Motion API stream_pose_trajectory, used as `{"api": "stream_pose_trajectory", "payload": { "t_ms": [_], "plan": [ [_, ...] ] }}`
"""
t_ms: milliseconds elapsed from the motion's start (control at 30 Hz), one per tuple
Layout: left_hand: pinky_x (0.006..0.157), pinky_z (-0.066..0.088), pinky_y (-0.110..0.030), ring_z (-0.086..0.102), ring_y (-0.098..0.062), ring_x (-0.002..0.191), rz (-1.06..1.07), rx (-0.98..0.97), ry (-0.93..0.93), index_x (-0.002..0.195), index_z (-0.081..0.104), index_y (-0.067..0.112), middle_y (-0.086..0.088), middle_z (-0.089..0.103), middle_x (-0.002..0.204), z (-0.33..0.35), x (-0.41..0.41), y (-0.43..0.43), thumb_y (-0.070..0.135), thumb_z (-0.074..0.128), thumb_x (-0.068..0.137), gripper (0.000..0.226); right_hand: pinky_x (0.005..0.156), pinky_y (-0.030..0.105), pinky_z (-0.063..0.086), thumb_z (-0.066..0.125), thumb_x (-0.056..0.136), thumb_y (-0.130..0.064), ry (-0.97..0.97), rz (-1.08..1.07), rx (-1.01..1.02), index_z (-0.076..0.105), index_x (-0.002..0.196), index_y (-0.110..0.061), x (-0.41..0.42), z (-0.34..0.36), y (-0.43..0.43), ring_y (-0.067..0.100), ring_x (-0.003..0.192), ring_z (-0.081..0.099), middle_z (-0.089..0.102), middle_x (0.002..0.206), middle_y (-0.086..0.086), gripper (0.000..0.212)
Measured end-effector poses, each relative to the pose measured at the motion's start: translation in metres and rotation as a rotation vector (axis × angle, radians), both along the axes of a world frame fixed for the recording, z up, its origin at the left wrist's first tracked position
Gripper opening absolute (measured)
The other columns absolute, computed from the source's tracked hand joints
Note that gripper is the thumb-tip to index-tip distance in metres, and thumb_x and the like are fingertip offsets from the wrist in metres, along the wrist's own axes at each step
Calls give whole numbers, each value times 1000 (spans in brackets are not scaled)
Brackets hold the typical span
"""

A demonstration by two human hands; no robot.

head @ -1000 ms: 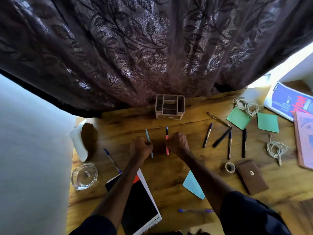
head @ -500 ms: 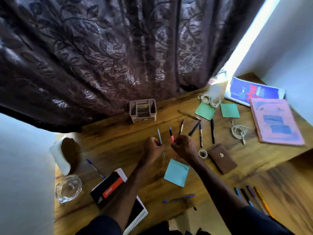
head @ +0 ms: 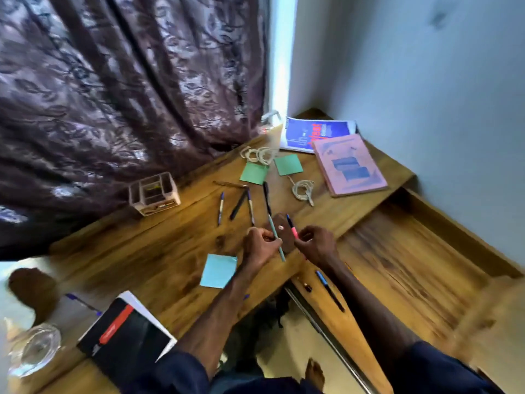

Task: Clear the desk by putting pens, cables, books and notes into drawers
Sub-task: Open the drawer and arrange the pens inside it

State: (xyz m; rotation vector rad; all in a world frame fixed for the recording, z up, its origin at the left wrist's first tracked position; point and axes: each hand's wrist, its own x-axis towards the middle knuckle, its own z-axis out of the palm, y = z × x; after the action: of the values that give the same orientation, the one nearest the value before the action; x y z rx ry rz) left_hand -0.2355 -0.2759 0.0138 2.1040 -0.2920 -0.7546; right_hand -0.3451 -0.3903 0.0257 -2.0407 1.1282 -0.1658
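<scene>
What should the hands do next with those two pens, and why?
Probably move both hands to the right and drop the pens into the open drawer. The left hand grips a teal pen and the right hand pinches a pink pen, so both are ready to put away. The drawer stands open right beside them, with a blue pen lying inside.

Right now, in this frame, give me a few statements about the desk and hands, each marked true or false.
1. The left hand holds a teal pen. True.
2. The right hand is empty. False: it pinches a pink pen.
3. The pink book overlaps the blue book. True.
4. The blue note lies on the pink book. False: it lies on the bare desk.
</scene>
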Motion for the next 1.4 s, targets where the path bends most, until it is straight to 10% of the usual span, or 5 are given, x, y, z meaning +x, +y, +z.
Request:
{"api": "stream_pose_trajectory", "payload": {
  "t_ms": [633,733,900,1033,1400],
  "plan": [
    [44,58,-30,62,-17,39,40,119,591,89,57,-7,-25,61,72,-99,-238,-118,-2,69,91,13,75,29,56,75,79,-22,237,-198,172,80,88,-18,-247,-84,-90,21,86,73,78,89,4,11],
    [52,60,-37,75,-30,70,75,214,668,83,59,-6,-27,67,85,-120,-260,-111,-4,69,90,13,73,28,55,73,81,-21,333,-202,215,79,86,-19,-262,-109,-79,22,86,72,78,89,4,8],
    [105,52,-40,58,-34,130,-24,408,584,148,38,-3,-19,51,147,-143,-289,-98,13,69,90,68,72,24,51,69,81,-19,433,-161,275,79,93,-20,-283,-135,-61,22,90,72,77,95,3,16],
    [82,52,-20,67,-19,117,-37,531,390,127,61,3,-11,67,129,-150,-301,-98,21,80,83,51,70,24,52,70,81,-22,469,-137,270,77,97,-23,-289,-142,-51,18,84,70,77,96,1,17],
    [69,60,-25,71,-23,108,-12,602,387,125,63,7,-11,70,124,-157,-301,-106,10,85,78,52,80,31,57,72,86,-25,539,-45,188,76,104,-21,-277,-161,-50,23,95,71,76,102,3,19]
  ]
}}
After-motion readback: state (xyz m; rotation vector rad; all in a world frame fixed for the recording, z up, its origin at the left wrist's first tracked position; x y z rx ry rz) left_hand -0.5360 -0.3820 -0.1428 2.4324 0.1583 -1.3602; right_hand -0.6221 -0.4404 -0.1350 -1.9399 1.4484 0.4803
